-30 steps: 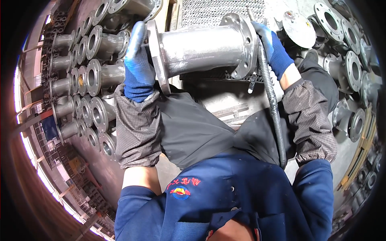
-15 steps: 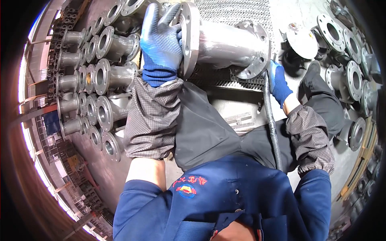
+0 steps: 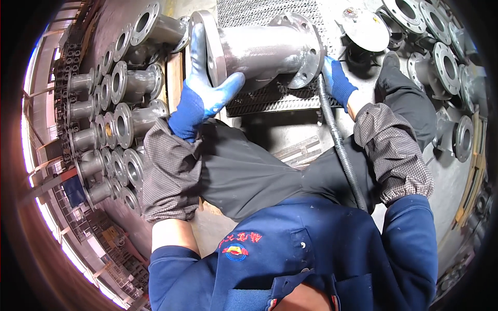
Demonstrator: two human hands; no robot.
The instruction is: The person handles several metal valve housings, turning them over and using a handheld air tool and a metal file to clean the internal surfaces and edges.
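Note:
A grey metal flanged pipe [image 3: 264, 51] lies crosswise in front of me, with a round bolt-hole flange at each end. My left hand [image 3: 207, 85], in a blue-and-white coated glove, is at its left flange [image 3: 208, 44]. The fingers reach up along the outer face and the thumb spreads toward the pipe body, with the flange rim between them. At the right flange [image 3: 306, 54] is my gloved right hand [image 3: 334, 78]; its fingers are mostly hidden behind the rim. Beside that hand a grey corrugated hose [image 3: 340, 147] runs down across my leg. Its upper end is hidden.
The pipe rests over a metal mesh grating [image 3: 264, 15]. Rows of flanged pipes [image 3: 136, 83] stand on the left, and more flanged pieces [image 3: 446, 67] on the right. A round pale disc [image 3: 365, 31] sits beyond my right hand.
The view has shifted, so the pipe appears further left and slightly higher. My left hand has turned: its thumb now points out toward the pipe body. The right hand stays by the right flange.

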